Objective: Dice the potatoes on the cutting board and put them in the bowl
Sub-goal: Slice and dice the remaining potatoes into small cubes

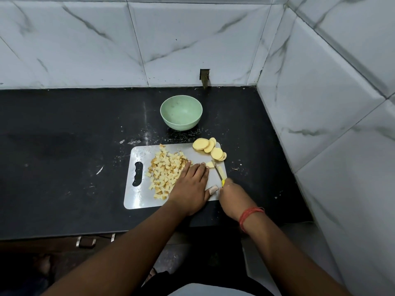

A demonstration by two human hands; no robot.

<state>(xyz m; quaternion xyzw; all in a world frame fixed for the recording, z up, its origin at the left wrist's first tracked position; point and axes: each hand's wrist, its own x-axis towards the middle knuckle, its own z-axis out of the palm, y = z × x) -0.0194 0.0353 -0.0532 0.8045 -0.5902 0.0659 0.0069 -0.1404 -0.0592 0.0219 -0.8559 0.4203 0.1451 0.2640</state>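
Knife handle (223, 183) hidden in right hand (232, 199)

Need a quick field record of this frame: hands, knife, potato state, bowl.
left hand: flat on potato strips, fingers straight
right hand: grips knife, blade on a strip
diced potato: pile on the left of the cutting board
potato slices: uncut, far right corner of board
bowl: green, empty, behind board
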